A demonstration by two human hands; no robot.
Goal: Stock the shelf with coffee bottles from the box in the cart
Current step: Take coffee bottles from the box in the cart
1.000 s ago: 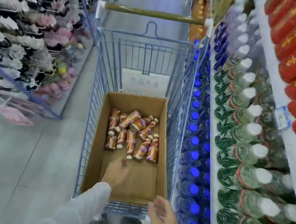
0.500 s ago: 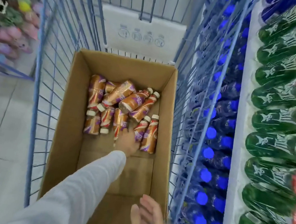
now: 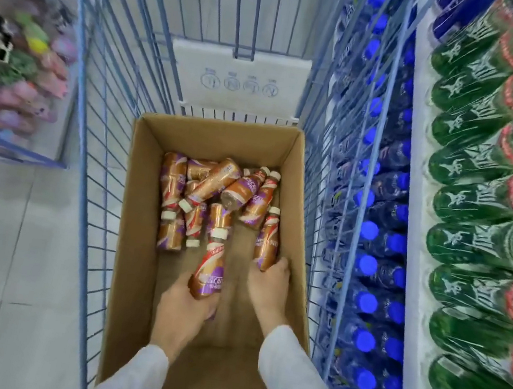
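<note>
An open cardboard box [image 3: 136, 242] sits in the blue wire cart [image 3: 91, 168]. Several brown-and-purple coffee bottles [image 3: 217, 181] with cream caps lie jumbled at its far end. My left hand [image 3: 184, 310] grips the base of one coffee bottle [image 3: 211, 271], whose cap points away from me. My right hand [image 3: 268, 280] is inside the box on the right, its fingers curled round the base of another coffee bottle [image 3: 267, 243] lying along the box's right wall.
Shelves on the right, close beside the cart, hold blue-capped bottles [image 3: 368, 266] low down and green-labelled bottles [image 3: 477, 236] above. A rack of soft, colourful goods [image 3: 17, 62] lines the left side. Grey floor [image 3: 3, 255] lies between that rack and the cart.
The camera has moved closer to the box. My left hand has taken hold of a bottle and drawn it toward me. My right hand went from the box's near edge to a bottle on the right.
</note>
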